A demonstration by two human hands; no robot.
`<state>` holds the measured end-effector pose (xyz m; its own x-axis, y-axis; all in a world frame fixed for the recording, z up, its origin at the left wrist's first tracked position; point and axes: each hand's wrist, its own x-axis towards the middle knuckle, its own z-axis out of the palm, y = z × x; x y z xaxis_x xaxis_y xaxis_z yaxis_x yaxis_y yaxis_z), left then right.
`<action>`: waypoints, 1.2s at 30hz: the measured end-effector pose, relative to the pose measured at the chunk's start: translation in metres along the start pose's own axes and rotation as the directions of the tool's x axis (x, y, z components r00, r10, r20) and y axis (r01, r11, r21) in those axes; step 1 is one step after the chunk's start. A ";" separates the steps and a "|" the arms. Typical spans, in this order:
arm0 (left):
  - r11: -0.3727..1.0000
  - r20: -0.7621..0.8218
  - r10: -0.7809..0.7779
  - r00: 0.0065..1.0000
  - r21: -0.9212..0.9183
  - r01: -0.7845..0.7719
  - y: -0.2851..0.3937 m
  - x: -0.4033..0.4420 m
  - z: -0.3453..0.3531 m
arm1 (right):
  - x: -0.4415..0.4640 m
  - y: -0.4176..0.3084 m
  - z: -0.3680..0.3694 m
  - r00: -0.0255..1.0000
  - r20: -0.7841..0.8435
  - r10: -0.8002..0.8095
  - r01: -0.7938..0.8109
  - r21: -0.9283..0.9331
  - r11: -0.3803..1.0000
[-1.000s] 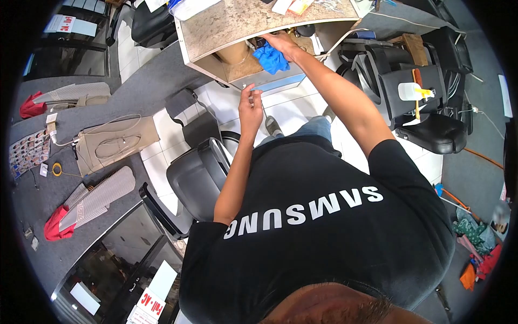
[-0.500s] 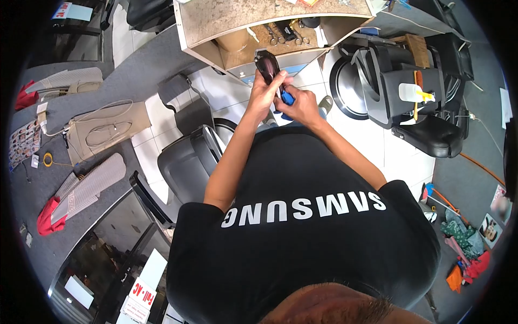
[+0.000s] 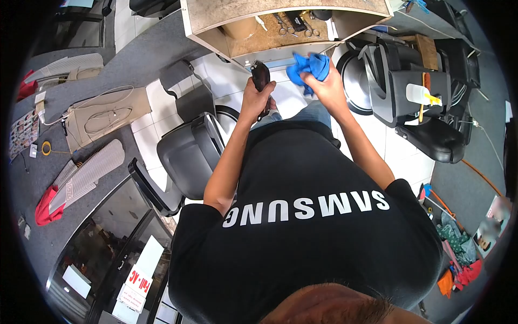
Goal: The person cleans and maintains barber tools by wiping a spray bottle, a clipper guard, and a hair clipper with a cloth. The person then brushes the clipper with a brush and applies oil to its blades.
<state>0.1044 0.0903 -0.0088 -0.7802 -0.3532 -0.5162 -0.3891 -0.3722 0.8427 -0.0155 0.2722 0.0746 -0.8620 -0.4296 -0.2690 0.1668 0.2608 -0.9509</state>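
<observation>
Gripping the long, dark hair clipper with a glossy, hard-looking casing point(image 3: 261, 73), the left hand point(image 3: 255, 100) had its fingers wrapped round the body, with no visible gap. The clipper was in the air in front of the black short-sleeved T-shirt point(image 3: 307, 170), and its blade end pointed away from the person, towards the brown wooden shelf point(image 3: 259, 46). I judged it stiff and of moderate weight, and its smooth casing could perhaps slip; the thick body was therefore the proper place to hold, while the blade end was probably more fragile and better left unpressed.

The right hand point(image 3: 328, 89), apart from the left, held the crumpled bright blue cloth point(image 3: 309, 69) between thumb and fingers; the cloth partly covered them, so how tightly they were bent I could not tell. This cloth looked very light and soft, and could be taken at any fold without harm. Beyond both hands, silver metal scissors with ring handles point(image 3: 284, 27) lay on the shelf.
</observation>
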 end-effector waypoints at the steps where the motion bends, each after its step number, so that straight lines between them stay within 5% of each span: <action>1: 1.000 -0.008 -0.011 1.000 0.000 0.011 -0.001 -0.001 0.001 | -0.005 -0.019 0.012 0.994 -0.062 -0.091 0.090 -0.020 0.996; 5: 1.000 -0.033 -0.008 0.999 -0.028 0.007 -0.007 -0.005 0.007 | -0.007 -0.028 0.036 0.694 -0.033 -0.719 0.684 -0.281 0.673; 9: 0.994 -0.007 0.058 0.998 -0.094 -0.059 -0.009 -0.009 0.011 | -0.025 -0.005 0.041 0.791 0.112 -0.602 0.606 -0.277 0.745; 15: 1.000 -0.038 -0.019 0.999 0.006 0.020 -0.017 -0.007 0.002 | -0.030 0.016 0.026 0.959 -0.090 -0.270 0.240 -0.253 0.937; 19: 0.999 -0.029 -0.052 0.998 0.009 0.052 -0.011 -0.011 0.006 | -0.021 -0.006 0.021 0.858 -0.250 -0.449 0.417 -0.171 0.893; 22: 0.999 0.006 -0.030 1.000 -0.024 0.030 -0.013 -0.008 0.012 | -0.021 -0.024 0.026 0.595 -0.219 -0.773 0.672 -0.393 0.628; 23: 0.999 0.035 -0.024 0.999 -0.028 0.025 -0.013 -0.008 0.014 | -0.019 -0.008 0.032 0.610 -0.144 -0.779 0.703 -0.356 0.616; 25: 0.999 0.093 -0.007 0.996 -0.036 0.010 -0.013 -0.008 0.018 | -0.006 0.036 0.026 0.634 0.255 -0.731 0.762 -0.367 0.533; 26: 1.000 0.133 0.023 0.991 0.007 -0.024 -0.011 -0.011 0.021 | -0.002 0.063 0.025 0.755 0.299 -0.583 0.653 -0.416 0.633; 27: 0.999 0.124 -0.021 0.992 0.038 0.016 -0.010 -0.015 0.020 | -0.003 0.092 0.031 0.950 0.012 -0.312 0.300 -0.311 0.902; 29: 0.992 0.086 -0.099 0.991 0.090 0.092 -0.009 -0.021 0.016 | 0.008 0.118 0.014 0.990 -0.133 -0.046 -0.030 -0.519 0.854; 31: 0.992 0.070 -0.111 0.991 0.069 0.107 -0.016 -0.025 0.011 | 0.006 0.124 0.003 0.964 -0.179 -0.198 0.080 -0.514 0.854; 33: 0.991 0.072 -0.127 0.989 0.052 0.124 -0.021 -0.024 0.007 | -0.007 0.068 0.013 0.953 -0.229 -0.198 0.127 -0.293 0.948; 35: 0.992 0.101 -0.118 0.988 0.060 0.112 -0.019 -0.023 0.009 | -0.015 0.041 0.025 0.909 -0.213 -0.359 0.313 -0.222 0.923; 36: 0.992 0.119 -0.110 0.987 0.077 0.101 -0.020 -0.024 0.010 | -0.010 0.052 0.029 0.802 -0.138 -0.581 0.531 -0.281 0.800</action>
<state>0.1266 0.1146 -0.0120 -0.7856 -0.2053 -0.5837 -0.5026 -0.3385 0.7955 0.0157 0.2647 0.0232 -0.8544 -0.3767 0.3579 -0.4587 0.2232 -0.8601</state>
